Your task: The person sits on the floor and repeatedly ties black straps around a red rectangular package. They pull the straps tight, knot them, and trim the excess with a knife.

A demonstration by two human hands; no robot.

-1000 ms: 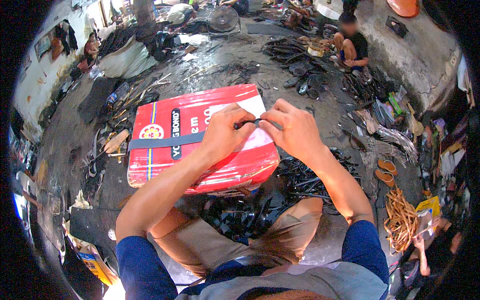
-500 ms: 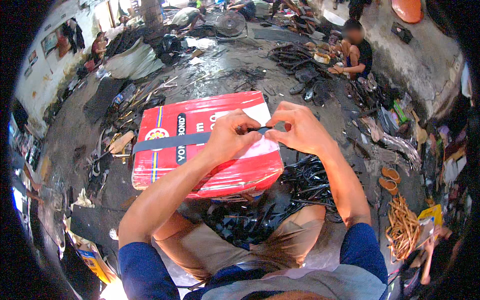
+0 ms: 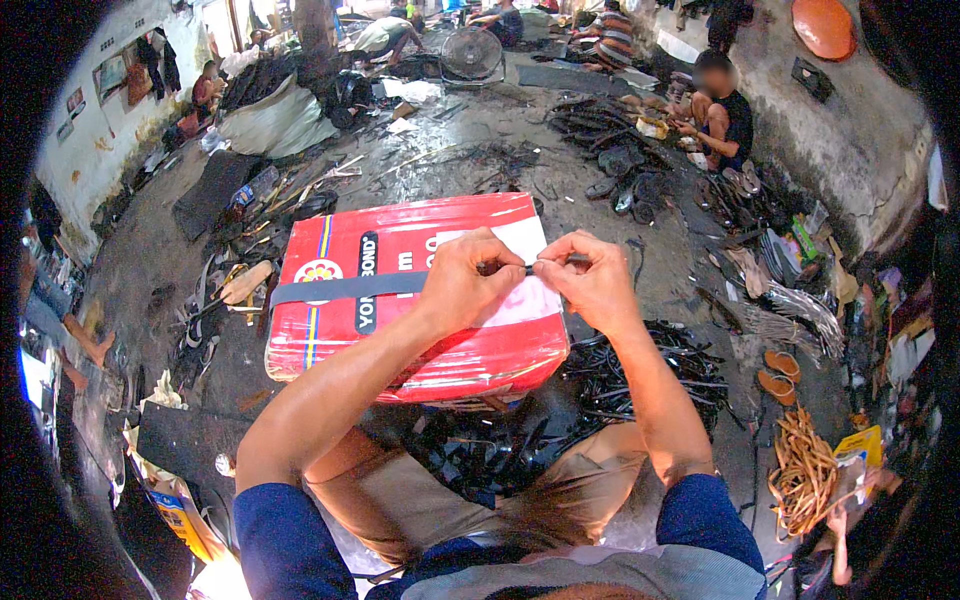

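We have two bare hands, and they are close together over one big red cardboard box with shiny clear wrap (image 3: 460, 365). Our left hand (image 3: 466, 280) and our right hand (image 3: 592, 282) both pinch one small black piece (image 3: 530, 268) between fingers and thumbs, above the right part of the box top. One long, flat, dark grey strip (image 3: 345, 289) lies across the box top and goes under our left hand. We cannot tell if the small piece is its end.

We count two flat orange-brown sandals (image 3: 776, 388) on the floor to our right, side by side. Near them is one pile of thin tan strips (image 3: 803, 470), too many to count. One messy heap of shiny black strips (image 3: 650, 380) is just beside the box, on its right. Far in front we see one round fan with a wire cage (image 3: 471, 55).

The red box sits in front of our folded legs. Its top is closed, so what is in it is hidden.
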